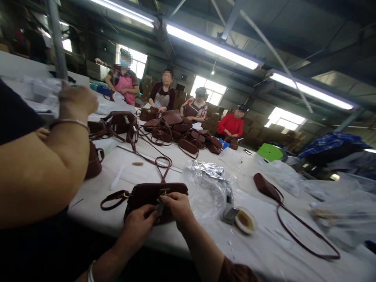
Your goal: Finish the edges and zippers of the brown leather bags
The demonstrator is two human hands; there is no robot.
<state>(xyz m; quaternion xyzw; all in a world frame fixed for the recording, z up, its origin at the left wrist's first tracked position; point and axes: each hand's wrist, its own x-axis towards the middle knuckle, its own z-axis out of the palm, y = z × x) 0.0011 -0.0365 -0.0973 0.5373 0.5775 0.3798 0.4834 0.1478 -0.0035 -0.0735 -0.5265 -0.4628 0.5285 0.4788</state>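
Observation:
A dark brown handbag (143, 192) lies near the table's front edge, its looped strap to the left and a long strap running up from its top. My left hand (141, 223) pinches a small grey tag (160, 208) against the bag's front. Just right of it, my right hand (178, 207) has its fingertips closed at the gold-coloured clasp by the top of the tag. Exactly what these fingertips grip is too small to tell.
Brown bags (173, 117) are heaped mid-table. Clear plastic (202, 188), a grey dispenser (230, 214) and a round dish (245, 220) stand right; another bag (266, 186) lies beyond. A co-worker's arm (58, 164) reaches in at left. Several people work across the table.

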